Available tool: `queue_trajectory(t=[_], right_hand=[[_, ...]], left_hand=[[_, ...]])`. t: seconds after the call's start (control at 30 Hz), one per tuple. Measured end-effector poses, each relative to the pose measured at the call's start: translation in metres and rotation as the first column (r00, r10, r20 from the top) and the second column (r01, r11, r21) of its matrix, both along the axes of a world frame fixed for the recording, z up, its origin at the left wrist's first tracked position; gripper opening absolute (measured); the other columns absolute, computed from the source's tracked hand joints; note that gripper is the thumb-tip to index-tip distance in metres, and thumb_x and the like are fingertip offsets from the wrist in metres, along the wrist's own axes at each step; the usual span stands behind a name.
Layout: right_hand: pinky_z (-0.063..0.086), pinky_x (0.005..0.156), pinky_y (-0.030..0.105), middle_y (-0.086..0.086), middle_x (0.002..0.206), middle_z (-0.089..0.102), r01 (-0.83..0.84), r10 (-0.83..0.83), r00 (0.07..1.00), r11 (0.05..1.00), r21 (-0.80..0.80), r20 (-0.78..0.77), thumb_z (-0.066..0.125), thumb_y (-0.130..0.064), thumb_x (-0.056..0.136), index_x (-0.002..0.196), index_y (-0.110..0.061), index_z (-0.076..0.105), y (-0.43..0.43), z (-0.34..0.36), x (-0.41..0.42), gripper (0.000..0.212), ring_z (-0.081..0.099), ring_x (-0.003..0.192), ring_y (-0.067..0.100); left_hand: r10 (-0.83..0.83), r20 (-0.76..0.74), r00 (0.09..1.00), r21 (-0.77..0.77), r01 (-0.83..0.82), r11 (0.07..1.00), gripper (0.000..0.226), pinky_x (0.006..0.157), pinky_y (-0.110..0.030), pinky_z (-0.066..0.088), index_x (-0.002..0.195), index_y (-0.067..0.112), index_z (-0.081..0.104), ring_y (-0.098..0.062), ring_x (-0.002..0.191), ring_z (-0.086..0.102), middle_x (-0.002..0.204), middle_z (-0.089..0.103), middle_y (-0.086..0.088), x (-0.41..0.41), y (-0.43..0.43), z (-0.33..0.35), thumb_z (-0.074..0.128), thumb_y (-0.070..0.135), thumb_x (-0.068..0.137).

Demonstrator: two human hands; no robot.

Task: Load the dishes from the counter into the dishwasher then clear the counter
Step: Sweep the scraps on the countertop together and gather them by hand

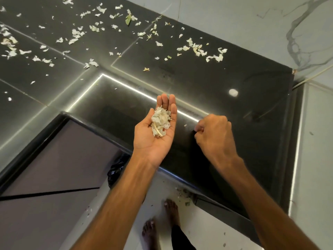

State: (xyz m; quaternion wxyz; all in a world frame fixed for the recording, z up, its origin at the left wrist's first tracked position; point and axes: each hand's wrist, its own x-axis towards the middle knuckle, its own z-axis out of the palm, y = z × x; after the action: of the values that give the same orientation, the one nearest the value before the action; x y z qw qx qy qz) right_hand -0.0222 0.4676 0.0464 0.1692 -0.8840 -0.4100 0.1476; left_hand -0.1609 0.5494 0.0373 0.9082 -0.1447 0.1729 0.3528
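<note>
A person's two hands work over a glossy black stone tabletop (pixel 234 78) with a rounded near edge; the left hand (pixel 153 143) lies palm up, fingers straight and close together, cupping a loose pile of peels (pixel 160 121), white, papery and curled, with one pale stalk among them; the right hand (pixel 214 134), to its right, has fingers curled and tips pressed together on the tabletop, pinching what looks like a small flake (pixel 198 128), though it is too small to be sure; one more crumb (pixel 185 125) lies just beside it. No dishes show; the clearing is partly done, since many scattered peels (pixel 198 51) and a few green leaf bits cover the far and left tabletop. To do this well, keep the left palm level and near the right, since the flakes are light and drift easily; some scraps (pixel 183 193) already lie on the pale floor; a black bag (pixel 116 170) sits below the edge.
</note>
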Motion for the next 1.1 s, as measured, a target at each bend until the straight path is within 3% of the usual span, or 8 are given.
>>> queue_trajectory(t=[0.2,0.33,0.47,0.63,0.8,0.87,1.0,1.1], right_hand=[[0.061,0.080,0.033,-0.001,0.095,0.078,-0.249,0.259,0.949,0.966,0.074,-0.178,0.076,-0.009,0.081,0.098,-0.021,0.082,0.000,-0.005,-0.098,0.021,0.074,0.085,0.014],[0.059,0.062,0.020,-0.009,0.071,0.076,-0.138,0.210,0.876,0.972,0.192,-0.434,0.079,-0.007,0.074,0.087,-0.022,0.084,-0.001,0.003,-0.128,0.021,0.071,0.064,0.002],[0.054,0.061,0.013,-0.008,0.070,0.076,-0.056,0.202,0.769,0.967,0.250,-0.606,0.081,-0.005,0.075,0.086,-0.018,0.084,-0.004,-0.003,-0.163,0.017,0.072,0.064,0.002],[0.056,0.063,0.016,-0.008,0.072,0.077,-0.036,0.206,0.724,0.964,0.263,-0.658,0.081,-0.002,0.077,0.085,-0.016,0.084,-0.011,-0.051,-0.216,0.016,0.072,0.064,0.003],[0.060,0.075,0.020,-0.009,0.079,0.078,0.060,0.040,0.705,0.991,0.116,-0.708,0.084,-0.003,0.076,0.090,-0.019,0.083,-0.011,-0.130,-0.244,0.021,0.074,0.073,0.001],[0.059,0.078,0.018,-0.008,0.082,0.079,0.101,-0.024,0.690,0.993,0.064,-0.723,0.084,-0.004,0.078,0.093,-0.018,0.083,-0.005,-0.162,-0.248,0.021,0.074,0.076,0.000],[0.051,0.066,0.004,-0.006,0.081,0.077,0.166,-0.109,0.691,0.986,0.011,-0.715,0.080,0.001,0.079,0.092,-0.011,0.083,0.011,-0.222,-0.255,0.018,0.067,0.066,-0.011],[0.056,0.074,0.011,-0.013,0.078,0.074,0.188,-0.137,0.691,0.982,-0.007,-0.709,0.073,0.004,0.079,0.090,-0.017,0.083,0.019,-0.259,-0.259,0.025,0.069,0.072,-0.006]], left_hand=[[0.073,-0.059,0.996,0.017,-0.072,0.997,0.034,0.108,-0.037,0.045,0.124,0.003,0.064,-0.028,0.126,0.061,0.125,0.067,-0.008,-0.087,-0.018,-0.006,0.036,0.016,0.110],[0.156,-0.140,0.978,0.015,-0.155,0.988,0.034,0.102,-0.037,0.052,0.117,0.004,0.068,-0.025,0.124,0.063,0.121,0.068,-0.004,-0.152,-0.037,-0.014,0.038,0.018,0.109],[0.174,-0.249,0.953,-0.028,-0.187,0.982,0.034,0.102,-0.036,0.054,0.112,0.005,0.072,-0.023,0.123,0.064,0.120,0.069,-0.002,-0.201,-0.058,-0.042,0.041,0.019,0.107],[0.148,-0.313,0.938,-0.151,-0.203,0.967,0.033,0.099,-0.041,0.053,0.114,0.001,0.070,-0.029,0.114,0.069,0.119,0.071,-0.009,-0.223,-0.073,-0.109,0.042,0.018,0.105],[0.111,-0.318,0.942,-0.194,-0.179,0.965,0.035,0.095,-0.042,0.057,0.125,0.000,0.063,-0.030,0.113,0.069,0.124,0.068,-0.013,-0.219,-0.066,-0.184,0.041,0.019,0.106],[0.115,-0.346,0.931,-0.195,-0.191,0.962,0.036,0.094,-0.042,0.057,0.122,-0.001,0.063,-0.030,0.112,0.069,0.122,0.068,-0.014,-0.214,-0.059,-0.209,0.038,0.020,0.107],[0.157,-0.401,0.903,-0.247,-0.271,0.930,0.038,0.086,-0.041,0.059,0.108,-0.002,0.068,-0.031,0.099,0.072,0.109,0.072,-0.016,-0.208,-0.046,-0.261,0.036,0.018,0.107],[0.148,-0.499,0.854,-0.249,-0.305,0.919,0.039,0.088,-0.041,0.059,0.110,-0.001,0.067,-0.031,0.106,0.066,0.109,0.071,-0.017,-0.203,-0.038,-0.300,0.034,0.020,0.107]])
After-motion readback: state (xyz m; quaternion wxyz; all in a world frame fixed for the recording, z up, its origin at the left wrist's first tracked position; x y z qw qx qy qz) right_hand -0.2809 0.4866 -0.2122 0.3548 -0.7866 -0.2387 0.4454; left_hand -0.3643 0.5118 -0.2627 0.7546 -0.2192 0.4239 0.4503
